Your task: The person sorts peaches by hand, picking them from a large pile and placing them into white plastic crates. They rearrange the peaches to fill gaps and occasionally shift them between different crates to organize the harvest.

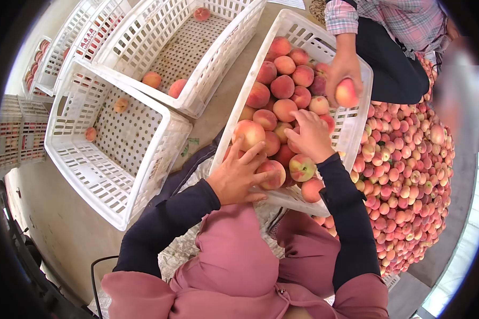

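A white plastic crate [232, 114] in front of me holds many red and yellow peaches. My left hand [237, 173] lies over its near left corner with fingers spread, touching a large peach [248, 135]; another peach [272, 174] sits between its thumb and fingers. My right hand [310, 137] reaches into the middle of the pile, fingers apart, its fingertips against a peach [285, 110]. A greenish peach [302, 168] lies just below my right wrist. Across the crate, a co-worker's hand [347, 72] holds a red-yellow peach [347, 93] over the far right side.
To my left stands a white crate [167, 154] with two peaches inside. Behind it, a longer white crate [197, 87] contains several peaches. More crates [74, 40] stand at the far left. A large heap of peaches [402, 175] spreads on the right, beside the co-worker's leg [391, 69].
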